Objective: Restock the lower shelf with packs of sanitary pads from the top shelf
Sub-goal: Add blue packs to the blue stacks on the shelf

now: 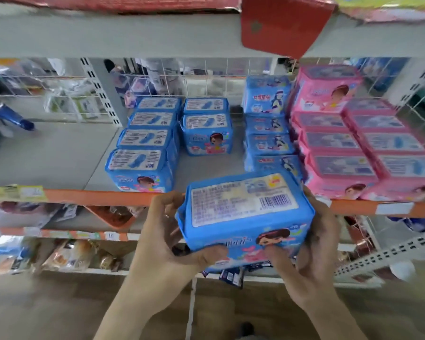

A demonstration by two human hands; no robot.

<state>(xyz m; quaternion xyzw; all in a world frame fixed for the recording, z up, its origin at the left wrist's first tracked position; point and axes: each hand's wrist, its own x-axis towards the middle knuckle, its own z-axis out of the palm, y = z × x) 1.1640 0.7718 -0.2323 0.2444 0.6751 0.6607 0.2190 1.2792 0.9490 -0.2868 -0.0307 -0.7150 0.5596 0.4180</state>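
A blue pack of sanitary pads (245, 217) with a white label and barcode on top is held in front of the orange shelf edge (96, 196). My left hand (167, 231) grips its left end and my right hand (317, 239) grips its right end, thumbs on the front face. On the grey shelf (59, 155) behind stand a row of blue packs (142, 148), two more blue packs (206, 133) with free shelf in front of them, a darker blue row (270, 133) and pink packs (341, 143).
A red carton flap (280, 23) hangs down from the shelf above. A wire grid back (206, 77) closes the shelf. Lower shelves hold bagged goods (66, 256). A perforated upright (388, 253) leans at the right. The left part of the shelf is bare grey.
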